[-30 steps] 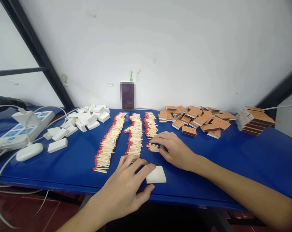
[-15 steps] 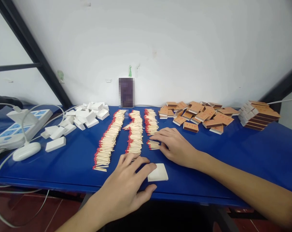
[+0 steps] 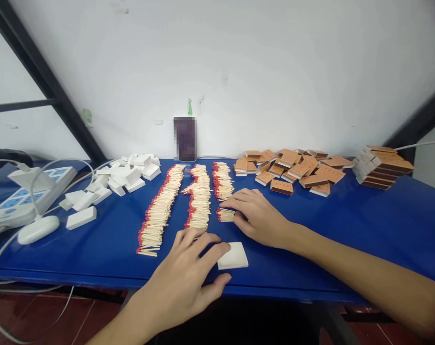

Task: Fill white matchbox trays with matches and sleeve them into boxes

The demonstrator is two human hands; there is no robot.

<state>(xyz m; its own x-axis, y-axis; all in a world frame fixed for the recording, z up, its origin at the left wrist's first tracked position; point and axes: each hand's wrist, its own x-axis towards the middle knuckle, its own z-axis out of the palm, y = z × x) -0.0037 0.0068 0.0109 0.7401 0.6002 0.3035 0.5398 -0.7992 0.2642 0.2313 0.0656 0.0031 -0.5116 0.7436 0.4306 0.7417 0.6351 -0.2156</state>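
My left hand (image 3: 193, 268) is open, fingers spread, with the index fingertip at the upper left corner of a small white matchbox tray (image 3: 233, 256). The thumb lies apart, left of the tray's lower edge. My right hand (image 3: 262, 218) bends over a small bunch of matches (image 3: 225, 214) lying flat with red heads to the left. Its index finger reaches along the far side of the bunch and its thumb is by the stick ends, the two apart. Just beyond lies a row of matches (image 3: 222, 182). A longer middle row (image 3: 199, 196) runs partly behind my left hand.
Another long row of matches (image 3: 161, 211) lies to the left. White trays (image 3: 127, 172) are heaped at the back left, beside a power strip (image 3: 33, 194) with cables. Orange matchbox sleeves (image 3: 292, 167) lie at the back right, near stacked matchboxes (image 3: 381, 167).
The whole view has shifted slightly. Both hands hold nearly the same pose, and the right thumb sits a touch closer to the small bunch of matches.
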